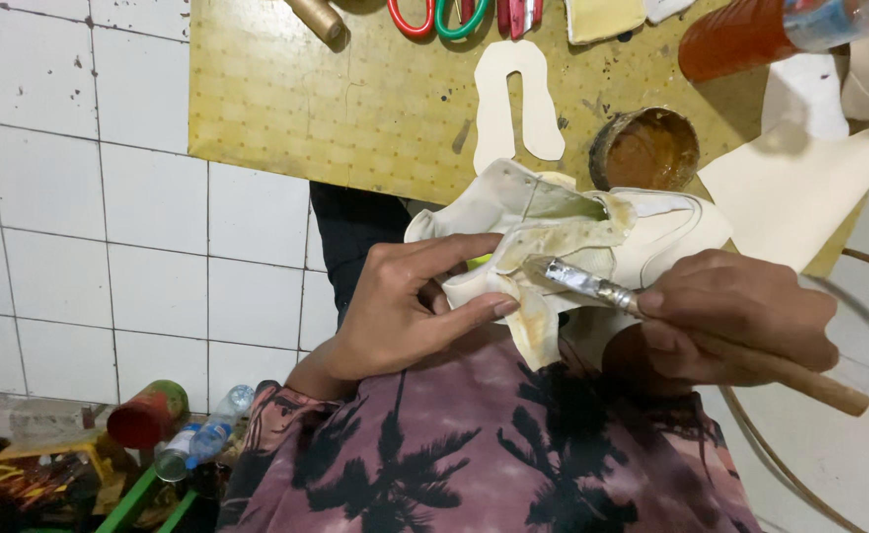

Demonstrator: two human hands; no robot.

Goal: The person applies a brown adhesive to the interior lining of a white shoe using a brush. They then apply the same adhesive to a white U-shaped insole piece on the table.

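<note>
Two hands busy: left hand (pixel 400 311) pinches the cream shoe upper (pixel 592 232) flat, right hand (pixel 740 316) fingers clamped on glue brush (pixel 602 288); keep strokes thin.

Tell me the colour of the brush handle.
Brown wood, below a silver metal ferrule; the brush shows in the head view.

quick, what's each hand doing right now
Left hand: closed, fingers pinching the cream shoe upper at a glue-stained flap.
Right hand: closed on the wooden-handled brush, bristles on the upper.
</note>
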